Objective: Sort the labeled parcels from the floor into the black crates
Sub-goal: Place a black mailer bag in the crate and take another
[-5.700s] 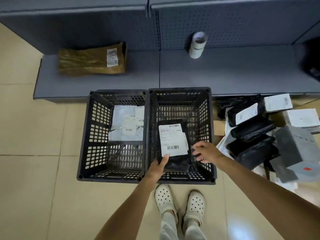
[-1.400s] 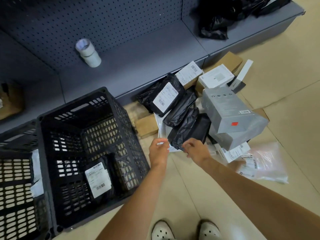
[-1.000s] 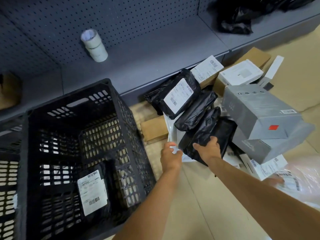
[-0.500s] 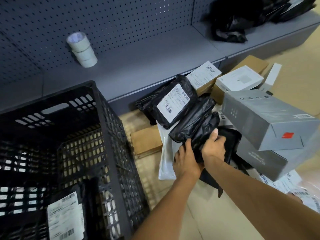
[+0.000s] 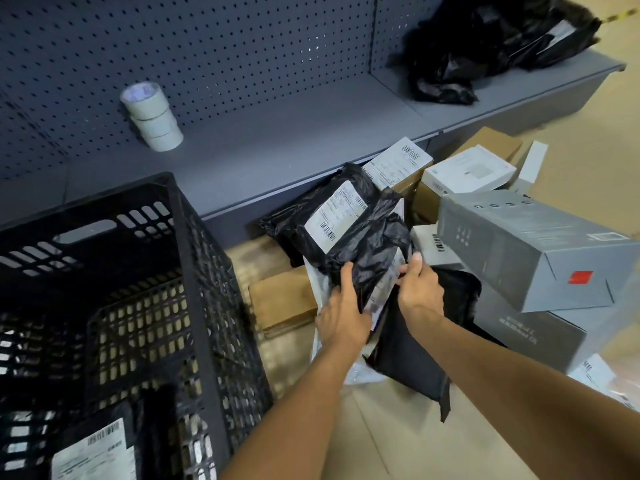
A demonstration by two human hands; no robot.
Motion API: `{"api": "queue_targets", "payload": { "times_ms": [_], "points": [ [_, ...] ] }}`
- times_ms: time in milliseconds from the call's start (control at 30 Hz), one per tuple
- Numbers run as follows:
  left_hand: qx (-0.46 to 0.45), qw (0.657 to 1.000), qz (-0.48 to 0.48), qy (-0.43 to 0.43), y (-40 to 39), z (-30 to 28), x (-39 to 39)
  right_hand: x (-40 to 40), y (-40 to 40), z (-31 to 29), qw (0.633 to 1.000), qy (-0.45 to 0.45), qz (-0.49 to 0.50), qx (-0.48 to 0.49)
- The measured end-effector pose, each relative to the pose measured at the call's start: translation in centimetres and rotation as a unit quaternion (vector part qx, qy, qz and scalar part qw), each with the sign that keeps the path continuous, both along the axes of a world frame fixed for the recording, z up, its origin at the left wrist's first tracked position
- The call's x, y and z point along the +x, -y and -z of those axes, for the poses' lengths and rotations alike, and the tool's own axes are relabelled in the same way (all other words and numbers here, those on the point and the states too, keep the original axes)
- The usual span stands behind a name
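Head view. Black parcel (image 5: pixel 372 258), crumpled poly bag, white label on its turned-up face; lifted off the floor pile, between both hands. Long axis up-right to down-left, label edge toward the right hand. Left hand (image 5: pixel 341 315): fingers curled round the bag's lower left edge. Right hand (image 5: pixel 420 289): pinching the right edge, thumb up. Crate (image 5: pixel 194 271) to the left, just beside the pile, left hand nearer; one labeled parcel (image 5: pixel 93 452) inside. Probable next move: leftward carry over the crate wall. Grey box (image 5: pixel 530 247) close right of the right hand.
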State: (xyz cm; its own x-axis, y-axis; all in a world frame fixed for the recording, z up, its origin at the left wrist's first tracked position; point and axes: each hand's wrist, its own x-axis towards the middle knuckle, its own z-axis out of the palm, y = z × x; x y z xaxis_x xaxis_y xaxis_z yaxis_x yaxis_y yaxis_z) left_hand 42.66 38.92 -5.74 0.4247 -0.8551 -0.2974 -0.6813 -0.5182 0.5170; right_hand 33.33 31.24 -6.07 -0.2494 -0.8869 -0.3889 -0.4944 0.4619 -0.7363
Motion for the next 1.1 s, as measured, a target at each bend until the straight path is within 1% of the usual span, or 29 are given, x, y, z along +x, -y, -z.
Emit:
{"api": "queue_targets", "payload": {
  "times_ms": [67,100,167,233,333,467,567,700,900,1000,1100],
  "points": [
    [-0.013,0.998,-0.023,-0.051,0.8,-0.3,1.2,0.0,0.3,-0.1,1.0,0.011,0.002,-0.008],
    [-0.024,0.995,-0.038,-0.094,1.2,-0.6,1.7,0.2,0.3,-0.3,1.0,0.019,0.002,-0.006],
    [-0.074,0.977,-0.065,-0.187,1.6,-1.2,2.6,1.0,0.2,-0.7,1.0,0.031,-0.002,0.001],
    [-0.126,0.953,-0.097,-0.257,1.5,-2.1,3.1,2.0,0.0,-1.3,0.999,0.045,-0.002,0.019],
    [-0.164,0.93,-0.112,-0.309,1.1,-4.2,4.2,3.6,-0.3,-2.5,0.995,0.092,0.002,0.031],
    [-0.199,0.918,-0.122,-0.322,0.8,-6.2,6.5,5.8,-0.6,-4.5,0.99,0.126,-0.04,-0.039],
    [-0.238,0.898,-0.147,-0.34,0.4,-7.5,8.1,7.7,-1.2,-6.0,0.985,0.143,-0.048,-0.086],
    [-0.284,0.883,-0.161,-0.338,-0.2,-8.8,10.0,10.3,-1.7,-7.0,0.973,0.175,-0.065,-0.136],
    [-0.352,0.881,-0.188,-0.252,-1.2,-10.1,12.9,13.5,-3.3,-8.2,0.962,0.206,-0.08,-0.16],
    [-0.356,0.892,-0.178,-0.214,-2.0,-10.8,13.9,14.8,-3.9,-8.5,0.959,0.219,-0.087,-0.159],
    [-0.368,0.891,-0.179,-0.195,-2.7,-11.6,15.2,15.9,-4.1,-8.7,0.953,0.233,-0.098,-0.167]
  ]
}}
